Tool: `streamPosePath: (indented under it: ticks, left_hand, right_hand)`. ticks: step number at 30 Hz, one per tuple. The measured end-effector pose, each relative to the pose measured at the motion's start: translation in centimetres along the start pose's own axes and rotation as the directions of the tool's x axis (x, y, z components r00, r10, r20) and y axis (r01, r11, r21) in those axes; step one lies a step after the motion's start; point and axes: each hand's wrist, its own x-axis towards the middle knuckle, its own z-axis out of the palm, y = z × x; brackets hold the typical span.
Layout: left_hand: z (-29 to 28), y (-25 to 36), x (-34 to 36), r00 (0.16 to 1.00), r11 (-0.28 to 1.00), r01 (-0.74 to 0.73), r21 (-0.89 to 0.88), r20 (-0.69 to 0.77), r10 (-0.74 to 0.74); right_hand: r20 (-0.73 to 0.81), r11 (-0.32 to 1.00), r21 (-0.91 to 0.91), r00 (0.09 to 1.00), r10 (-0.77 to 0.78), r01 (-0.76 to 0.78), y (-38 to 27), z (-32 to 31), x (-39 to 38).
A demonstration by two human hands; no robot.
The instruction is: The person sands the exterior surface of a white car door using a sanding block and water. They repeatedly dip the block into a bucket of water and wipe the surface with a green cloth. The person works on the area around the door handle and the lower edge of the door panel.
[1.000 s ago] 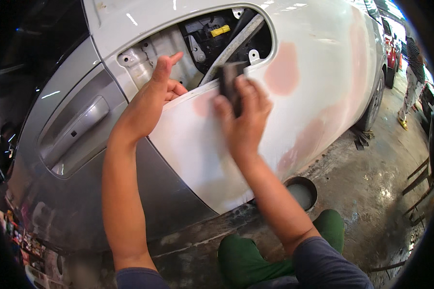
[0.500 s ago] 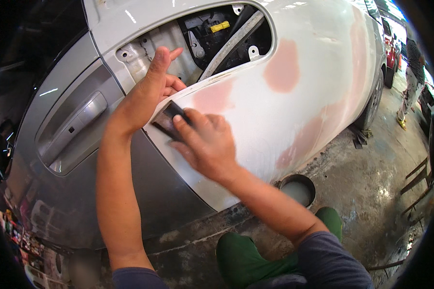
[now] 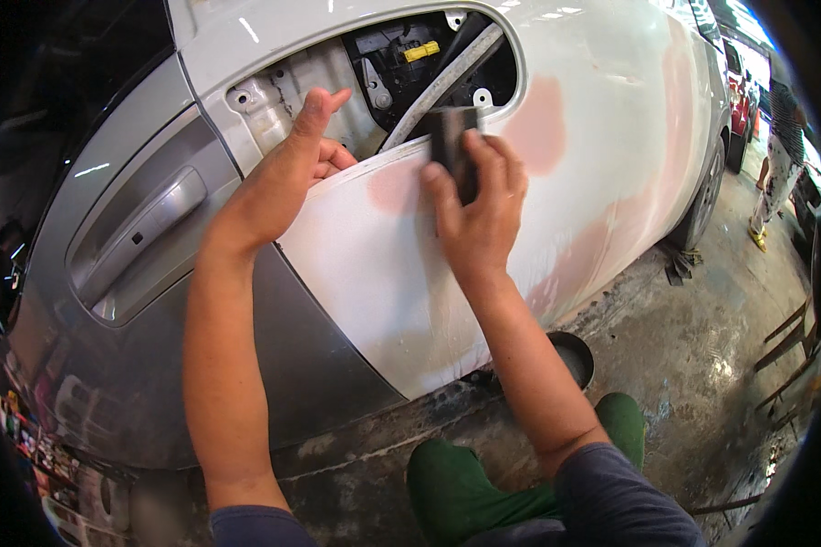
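Note:
A white car door (image 3: 365,301) with pink patches has an oval opening exposing metal, black parts and a yellow piece (image 3: 421,52). My right hand (image 3: 483,214) is closed on a dark rectangular block (image 3: 452,137), which is on the door just below the opening's right part, blurred at its top. My left hand (image 3: 278,169) is open at the opening's lower-left edge, thumb raised, fingers loosely bent by the lip and partly hidden. A grey door with a handle (image 3: 150,232) lies left of it.
A dark round pan (image 3: 575,360) sits on the wet, stained floor (image 3: 693,383) below the car. At the far right stand another person (image 3: 775,173), a red vehicle (image 3: 739,96) and dark metal frames (image 3: 784,337). My green-clad legs show below.
Half a second ago the block was lower left, beside my left hand; it is now up and to the right, near where it was one second ago. My left hand has barely moved.

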Motion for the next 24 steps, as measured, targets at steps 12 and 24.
streamPosePath:
  ticks: [12,24]
  left_hand:
    - [0.2,0.3,-0.3,0.999,1.000,-0.003,0.001,-0.036,0.003]
    - [0.7,0.1,-0.3,0.997,0.998,-0.058,0.005,-0.059,0.058]
  right_hand:
    - [-0.023,0.996,0.020,0.996,0.089,-0.089,0.4,0.1,1.5]
    - [-0.026,0.988,-0.133,0.996,-0.083,0.079,2.6,-0.9,2.4]
